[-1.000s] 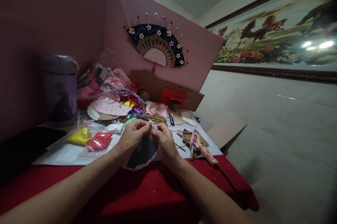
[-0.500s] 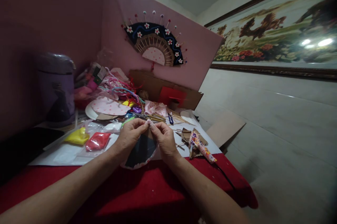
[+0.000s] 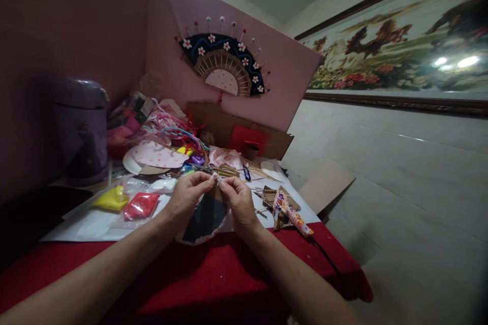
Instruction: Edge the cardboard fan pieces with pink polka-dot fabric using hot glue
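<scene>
Between my hands is a dark, rounded piece of card (image 3: 208, 217) edged with pale patterned cloth. My left hand (image 3: 190, 198) pinches the cloth at the top of the card with thumb and forefinger. Close against it, my right hand (image 3: 239, 200) pinches the same top edge from the other side. The thumbs nearly touch there, and the fingers cover part of the card's sides. The card's lower rim, with the cloth folded over it, hangs above the front of the table near the red cloth (image 3: 190, 274).
A flower-patterned glue gun (image 3: 292, 213) lies on cardboard scraps at right, its cord running over the edge. Bags of red clay (image 3: 142, 206) and yellow clay (image 3: 112, 199) lie at left. Behind are a dotted pink piece (image 3: 160, 154), a utility knife (image 3: 246, 172) and a purple canister (image 3: 86, 131).
Both hands keep their pinch at the top of the card, with only slight finger movement. The view has shifted very slightly.
</scene>
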Motion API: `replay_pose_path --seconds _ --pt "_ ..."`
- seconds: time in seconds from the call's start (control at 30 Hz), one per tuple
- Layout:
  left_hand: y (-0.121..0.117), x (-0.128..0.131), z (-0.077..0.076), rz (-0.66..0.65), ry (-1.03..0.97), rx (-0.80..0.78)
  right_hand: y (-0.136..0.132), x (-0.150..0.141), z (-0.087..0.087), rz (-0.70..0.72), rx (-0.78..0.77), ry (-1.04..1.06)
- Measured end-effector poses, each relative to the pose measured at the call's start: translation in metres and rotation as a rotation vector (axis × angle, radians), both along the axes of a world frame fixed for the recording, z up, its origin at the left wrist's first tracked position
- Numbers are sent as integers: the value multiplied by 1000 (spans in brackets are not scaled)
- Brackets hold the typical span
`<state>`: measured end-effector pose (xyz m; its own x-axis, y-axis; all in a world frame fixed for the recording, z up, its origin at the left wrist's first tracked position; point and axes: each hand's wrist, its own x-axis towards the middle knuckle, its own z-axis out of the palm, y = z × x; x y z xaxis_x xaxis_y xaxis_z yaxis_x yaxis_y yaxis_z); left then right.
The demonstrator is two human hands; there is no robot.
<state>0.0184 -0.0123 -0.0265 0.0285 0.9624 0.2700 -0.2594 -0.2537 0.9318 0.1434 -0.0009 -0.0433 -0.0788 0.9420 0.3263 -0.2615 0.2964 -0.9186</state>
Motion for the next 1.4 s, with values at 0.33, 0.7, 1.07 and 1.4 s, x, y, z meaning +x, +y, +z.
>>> replay_pose_path --seconds 0.33,0.7,1.07,1.4 --pt "1 -1 -1 -29 -41 -23 -1 1 1 14 13 22" --pt "-6 -1 7 6 -11 -31 -3 2 3 22 53 -25" --pt "-4 -3 9 23 -1 -80 -6 1 5 49 50 -47" --pt "-7 -5 10 -41 37 -46 -2 3 3 47 31 12"
